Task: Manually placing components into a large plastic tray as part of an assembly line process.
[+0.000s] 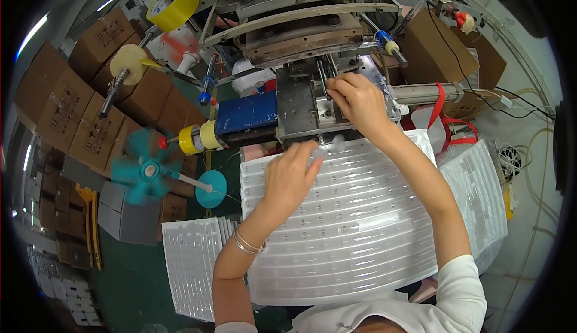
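My left hand (290, 174) is closed, thumb and fingertips together, just in front of the metal press. A small clear piece (318, 153), blurred, shows at its fingertips. My right hand (360, 102) reaches onto the steel bed (296, 108) of the press, its fingers pinched beside a thin metal rod (323, 76). What those fingers hold is hidden. Below both hands lies a wide stack of white ribbed plastic sheets (336, 237) with rows of small clear pieces. The heavy upper block of the press (303, 48) sits above and beyond my right hand.
Left of the press are a blue box-shaped part (246, 114), yellow tape rolls (173, 7) and a turning teal fan (144, 169). Cardboard boxes (72, 99) are stacked at left. More ribbed sheets (193, 261) stand at lower left. A red strap (437, 105) and cables are at right.
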Action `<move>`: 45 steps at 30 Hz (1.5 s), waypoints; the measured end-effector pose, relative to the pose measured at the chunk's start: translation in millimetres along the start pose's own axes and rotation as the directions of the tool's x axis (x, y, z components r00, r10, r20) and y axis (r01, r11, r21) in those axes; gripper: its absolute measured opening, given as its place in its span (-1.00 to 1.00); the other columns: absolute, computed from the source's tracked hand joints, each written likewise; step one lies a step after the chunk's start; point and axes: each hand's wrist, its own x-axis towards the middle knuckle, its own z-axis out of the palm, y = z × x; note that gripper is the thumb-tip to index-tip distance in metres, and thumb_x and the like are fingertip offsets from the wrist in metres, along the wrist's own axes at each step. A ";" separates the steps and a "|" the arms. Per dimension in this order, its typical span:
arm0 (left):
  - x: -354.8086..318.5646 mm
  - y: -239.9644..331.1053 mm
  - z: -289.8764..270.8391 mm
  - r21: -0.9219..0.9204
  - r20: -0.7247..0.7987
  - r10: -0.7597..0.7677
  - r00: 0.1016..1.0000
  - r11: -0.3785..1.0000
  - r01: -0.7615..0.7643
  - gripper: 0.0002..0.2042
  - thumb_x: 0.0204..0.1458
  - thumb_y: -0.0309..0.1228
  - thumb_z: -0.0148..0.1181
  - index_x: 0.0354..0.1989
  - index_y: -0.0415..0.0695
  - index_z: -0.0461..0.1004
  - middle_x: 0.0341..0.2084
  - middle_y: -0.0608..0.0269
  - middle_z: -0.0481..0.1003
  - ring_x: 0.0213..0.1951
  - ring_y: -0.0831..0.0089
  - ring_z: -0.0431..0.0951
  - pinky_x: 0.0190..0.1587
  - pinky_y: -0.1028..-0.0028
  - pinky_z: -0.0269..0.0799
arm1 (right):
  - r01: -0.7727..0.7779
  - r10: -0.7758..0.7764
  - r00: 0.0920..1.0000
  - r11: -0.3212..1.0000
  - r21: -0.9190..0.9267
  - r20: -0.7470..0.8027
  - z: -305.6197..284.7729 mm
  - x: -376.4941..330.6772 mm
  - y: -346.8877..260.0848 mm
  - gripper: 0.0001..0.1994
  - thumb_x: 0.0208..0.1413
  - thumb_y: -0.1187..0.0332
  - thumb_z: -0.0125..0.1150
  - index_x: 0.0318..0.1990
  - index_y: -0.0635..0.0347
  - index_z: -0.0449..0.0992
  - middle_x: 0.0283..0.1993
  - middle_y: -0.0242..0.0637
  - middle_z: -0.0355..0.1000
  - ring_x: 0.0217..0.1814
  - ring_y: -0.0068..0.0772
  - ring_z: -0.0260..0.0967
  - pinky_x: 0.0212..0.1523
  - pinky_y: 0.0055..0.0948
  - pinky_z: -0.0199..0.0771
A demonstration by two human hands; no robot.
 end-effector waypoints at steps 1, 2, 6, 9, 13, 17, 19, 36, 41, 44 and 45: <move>-11.2 -1.0 6.0 -0.051 0.061 -0.019 0.998 0.998 0.022 -0.74 -0.06 -0.37 0.23 -0.17 -0.14 0.45 -0.41 0.14 0.51 -0.49 0.23 0.53 -0.42 0.34 0.42 | 0.000 0.000 1.000 1.000 -0.003 0.005 -2.8 -2.1 0.3 -0.89 -0.02 0.42 0.24 -0.32 0.19 0.54 -0.31 -0.30 0.47 -0.24 -0.22 0.43 -0.27 -0.34 0.44; -19.5 -1.0 9.3 -0.103 0.129 -0.031 0.991 0.994 0.044 -0.74 -0.06 -0.37 0.24 -0.17 -0.13 0.47 -0.41 0.13 0.53 -0.54 0.27 0.52 -0.44 0.38 0.41 | -0.029 0.031 0.999 0.999 0.037 -0.043 -6.3 -5.4 0.6 -0.90 -0.01 0.43 0.24 -0.31 0.20 0.54 -0.30 -0.29 0.47 -0.25 -0.23 0.43 -0.26 -0.36 0.44; -41.7 8.3 4.8 -0.188 0.304 -0.007 0.953 0.980 0.068 -0.73 -0.08 -0.36 0.24 -0.17 -0.13 0.47 -0.40 0.13 0.53 -0.57 0.27 0.52 -0.45 0.38 0.42 | -0.270 0.246 0.960 0.939 0.212 0.135 -46.6 -22.0 -9.2 -0.89 0.01 0.45 0.22 -0.29 0.24 0.52 -0.29 -0.23 0.45 -0.26 -0.23 0.44 -0.28 -0.41 0.42; -51.0 16.7 -3.5 -0.249 0.316 0.044 0.948 0.968 0.038 -0.76 -0.08 -0.40 0.22 -0.23 -0.16 0.42 -0.46 0.12 0.53 -0.51 0.14 0.54 -0.44 0.30 0.47 | -0.212 0.118 0.920 0.951 0.224 0.373 -56.3 -50.3 -16.7 -0.85 -0.02 0.44 0.23 -0.25 0.18 0.53 -0.32 -0.25 0.44 -0.25 -0.25 0.44 -0.31 -0.39 0.44; -54.9 34.4 0.8 -0.208 0.333 0.168 0.928 0.973 -0.101 -0.75 -0.08 -0.38 0.25 -0.20 -0.14 0.45 -0.48 0.18 0.51 -0.52 0.26 0.53 -0.45 0.37 0.44 | 0.089 -0.158 0.808 0.985 0.146 0.568 -45.9 -86.0 -25.7 -0.70 -0.09 0.44 0.26 -0.13 0.04 0.51 -0.35 -0.28 0.42 -0.24 -0.26 0.45 -0.30 -0.32 0.50; -65.7 67.5 28.6 -0.232 0.334 0.322 0.886 0.939 -0.254 -0.80 -0.10 -0.33 0.27 -0.31 -0.11 0.47 -0.52 0.24 0.47 -0.54 0.37 0.51 -0.47 0.39 0.39 | -0.005 -0.074 0.722 0.994 0.112 0.688 -37.2 -89.3 -25.4 -0.68 -0.15 0.49 0.27 -0.16 0.03 0.49 -0.25 -0.28 0.40 -0.23 -0.19 0.43 -0.26 -0.28 0.50; -67.8 80.1 45.3 -0.168 0.342 0.356 0.870 0.934 -0.316 -0.81 -0.11 -0.33 0.27 -0.36 -0.10 0.44 -0.55 0.26 0.43 -0.55 0.38 0.48 -0.49 0.42 0.36 | -0.091 -0.087 0.734 0.970 0.224 0.674 -49.7 -74.4 -33.4 -0.68 -0.14 0.49 0.26 -0.15 0.07 0.46 -0.21 -0.26 0.38 -0.23 -0.16 0.42 -0.26 -0.30 0.50; -67.0 61.5 43.2 -0.239 0.325 0.299 0.897 0.944 -0.228 -0.86 -0.10 -0.60 0.03 -0.33 -0.17 0.33 -0.35 0.12 0.32 -0.26 0.27 0.40 -0.23 0.34 0.36 | -0.036 0.074 0.986 0.970 -0.242 0.147 12.9 5.9 4.3 -0.78 -0.01 0.43 0.15 -0.16 0.17 0.46 -0.21 -0.24 0.43 -0.20 -0.15 0.45 -0.30 -0.29 0.50; -65.0 59.0 47.1 -0.438 0.319 0.319 0.892 0.885 -0.159 -0.74 -0.17 -0.68 0.13 -0.25 -0.21 0.43 -0.29 0.13 0.39 -0.26 0.17 0.47 -0.29 0.33 0.44 | -0.110 0.114 0.987 0.993 -0.034 0.115 6.4 1.8 6.4 -0.67 0.06 0.27 0.16 -0.02 0.16 0.43 -0.12 -0.13 0.43 -0.10 -0.03 0.40 -0.09 -0.19 0.41; -57.3 52.1 40.1 -0.350 0.237 0.277 0.931 0.919 -0.184 -0.75 -0.13 -0.65 0.15 -0.22 -0.19 0.48 -0.31 0.14 0.44 -0.28 0.20 0.50 -0.27 0.36 0.45 | -0.137 0.130 0.989 0.985 0.102 0.077 -23.3 -8.6 -3.5 -0.64 0.08 0.24 0.16 0.02 0.15 0.41 -0.02 -0.12 0.40 0.00 -0.03 0.35 -0.02 -0.25 0.38; -53.6 47.7 34.6 -0.360 0.253 0.277 0.927 0.916 -0.175 -0.75 -0.13 -0.65 0.15 -0.22 -0.19 0.48 -0.31 0.14 0.44 -0.28 0.20 0.50 -0.27 0.36 0.45 | -0.153 0.138 0.983 0.980 0.129 0.119 -45.9 -12.2 -4.3 -0.63 0.09 0.24 0.16 0.03 0.15 0.40 0.01 -0.13 0.39 0.03 -0.05 0.34 -0.01 -0.27 0.38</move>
